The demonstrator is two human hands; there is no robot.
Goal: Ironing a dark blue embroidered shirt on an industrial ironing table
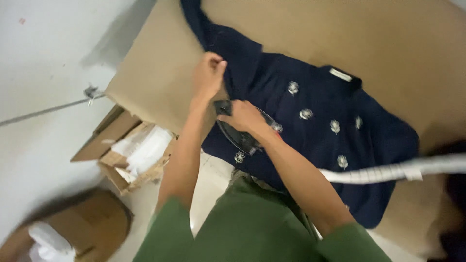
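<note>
While the left hand (208, 73) is pinching the navy embroidered garment's (310, 131) sleeve, the right hand (242, 115) is gripping a dark hanger (242, 136). A white measuring tape (388, 172) is crossing the garment, and an open cardboard box (128, 153) of white packets is sitting beside the brown table (160, 82).

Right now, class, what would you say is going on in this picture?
A person in green sleeves stands at a table covered in brown paper, working on a navy garment with small white flower motifs. The left hand pinches the fabric near a sleeve, while the right hand grips a dark object, hard to identify, pressed on the cloth. An open cardboard box sits on the floor.
</note>
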